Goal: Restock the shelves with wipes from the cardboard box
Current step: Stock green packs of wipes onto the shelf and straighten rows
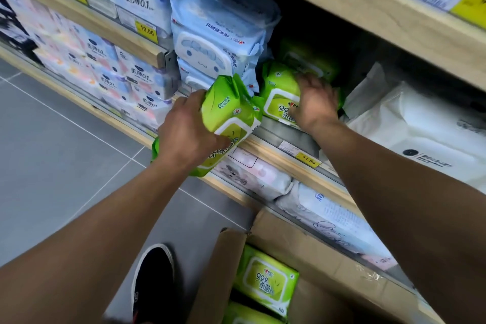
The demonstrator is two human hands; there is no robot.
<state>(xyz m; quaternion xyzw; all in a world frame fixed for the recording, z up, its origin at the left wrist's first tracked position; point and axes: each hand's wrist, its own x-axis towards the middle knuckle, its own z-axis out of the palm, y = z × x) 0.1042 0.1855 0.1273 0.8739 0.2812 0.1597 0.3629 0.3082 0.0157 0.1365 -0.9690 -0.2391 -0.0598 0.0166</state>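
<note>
Gripping a green wipes pack (231, 118) in left hand (189, 134); right hand (314, 104) pressing a half-hidden shelved green pack (278, 92), fingers obscured.

Bright, even overhead store light. Deep shadow inside the shelf bay (323, 34) behind the green packs. Soft glare on the white packs (410, 123) at right. Motion blur on the right hand (314, 102) and along the upper left edge. Strong wide-angle bending of shelf lines toward the corners.
</note>
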